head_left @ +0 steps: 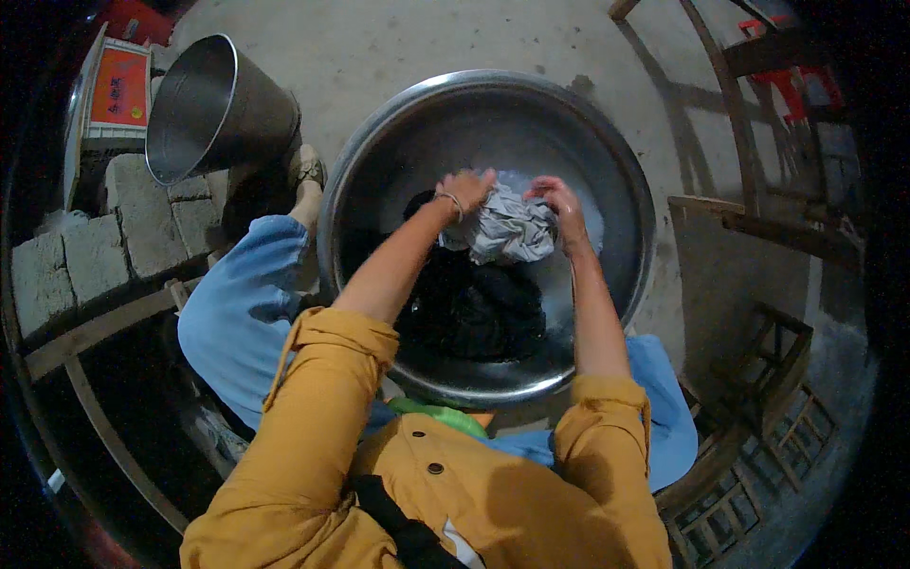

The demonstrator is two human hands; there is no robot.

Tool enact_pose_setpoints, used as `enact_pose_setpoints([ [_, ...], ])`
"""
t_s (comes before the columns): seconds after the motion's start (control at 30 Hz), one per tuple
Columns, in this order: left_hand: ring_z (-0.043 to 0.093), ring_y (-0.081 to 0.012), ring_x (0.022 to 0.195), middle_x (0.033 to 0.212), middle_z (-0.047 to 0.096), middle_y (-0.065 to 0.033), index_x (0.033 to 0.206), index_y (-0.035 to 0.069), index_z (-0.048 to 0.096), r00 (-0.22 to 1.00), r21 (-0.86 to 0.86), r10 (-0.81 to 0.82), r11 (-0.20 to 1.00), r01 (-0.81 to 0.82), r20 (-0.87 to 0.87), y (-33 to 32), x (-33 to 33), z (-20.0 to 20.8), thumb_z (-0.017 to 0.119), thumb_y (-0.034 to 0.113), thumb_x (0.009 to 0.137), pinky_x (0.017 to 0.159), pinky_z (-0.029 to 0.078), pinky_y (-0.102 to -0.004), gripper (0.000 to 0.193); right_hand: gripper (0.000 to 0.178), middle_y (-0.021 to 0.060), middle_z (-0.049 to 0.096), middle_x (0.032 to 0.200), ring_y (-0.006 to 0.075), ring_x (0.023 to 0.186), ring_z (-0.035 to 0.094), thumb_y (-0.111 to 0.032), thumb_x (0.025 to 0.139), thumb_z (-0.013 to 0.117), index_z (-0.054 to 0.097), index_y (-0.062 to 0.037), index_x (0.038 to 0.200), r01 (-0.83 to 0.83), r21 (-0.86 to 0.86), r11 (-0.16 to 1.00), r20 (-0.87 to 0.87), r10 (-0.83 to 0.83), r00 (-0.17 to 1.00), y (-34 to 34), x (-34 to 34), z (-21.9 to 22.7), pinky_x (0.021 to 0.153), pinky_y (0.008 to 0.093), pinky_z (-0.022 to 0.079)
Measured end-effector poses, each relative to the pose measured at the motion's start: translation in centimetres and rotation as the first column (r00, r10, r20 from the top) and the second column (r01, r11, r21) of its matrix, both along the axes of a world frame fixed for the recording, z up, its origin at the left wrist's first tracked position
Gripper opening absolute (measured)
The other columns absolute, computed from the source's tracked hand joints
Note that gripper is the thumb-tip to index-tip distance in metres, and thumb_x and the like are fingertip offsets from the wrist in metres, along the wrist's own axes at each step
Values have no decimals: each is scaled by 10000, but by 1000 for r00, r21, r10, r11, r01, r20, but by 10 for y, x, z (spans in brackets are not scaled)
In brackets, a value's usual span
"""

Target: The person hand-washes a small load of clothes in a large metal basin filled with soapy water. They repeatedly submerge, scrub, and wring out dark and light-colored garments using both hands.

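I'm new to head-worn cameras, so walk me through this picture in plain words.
There is no machine here: these are a person's own bare arms, in rolled mustard sleeves. The camera sits on the head and looks down; its wide lens bends straight edges near the rim. Picture left is the person's left.

A big round metal basin is on the grey floor. Inside lie dark cloth and a light grey cloth. The left hand and right hand are at the light grey cloth, one on either side; how firm their grip is, I cannot tell. A metal bucket is to the left.
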State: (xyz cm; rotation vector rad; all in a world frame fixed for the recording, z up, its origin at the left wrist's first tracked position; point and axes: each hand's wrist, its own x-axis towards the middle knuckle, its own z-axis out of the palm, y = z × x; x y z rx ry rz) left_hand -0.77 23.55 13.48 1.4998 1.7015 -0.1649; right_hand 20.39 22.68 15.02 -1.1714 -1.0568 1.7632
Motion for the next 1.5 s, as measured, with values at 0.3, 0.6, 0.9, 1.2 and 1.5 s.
enact_pose_setpoints([
  [0.3,466,-324,943,916,557,-124,781,33,580,934,605,106,736,-305,342,-132,20,25,585,300,778,873,322,-430,267,291,199,487,1068,387,967,416,-261,844,509,593,18,845,-68,407,911,751,-292,592,-124,-57,1,854,461,333],
  [0.6,448,-350,977,979,531,-162,844,42,594,986,737,124,654,-167,114,-185,26,-50,489,292,812,831,314,-497,273,201,108,545,908,304,893,480,-246,813,503,571,-60,776,-243,496,833,811,-345,473,-155,-78,-34,775,440,337],
  [0.9,577,-349,863,1056,592,-145,979,79,608,983,-72,-150,987,143,-110,1,43,3,426,336,864,689,447,-475,336,337,208,610,853,385,764,594,-356,827,489,598,-42,883,-410,-127,903,922,260,288,3,-43,-116,676,491,451],
  [1.2,404,-345,1118,1302,397,-136,1038,108,604,989,366,-67,924,112,-131,-15,11,-6,449,423,851,933,317,-455,397,457,222,520,1114,359,1070,472,-464,834,471,615,-69,1014,-313,-43,949,905,170,391,10,-49,-38,858,447,403],
  [1.5,426,-345,989,1031,479,-153,912,62,562,971,629,217,742,-234,106,-198,43,15,478,287,839,819,325,-464,251,194,132,497,931,313,903,453,-215,819,531,570,-28,784,-92,366,926,854,-295,429,-165,-72,7,791,428,350],
])
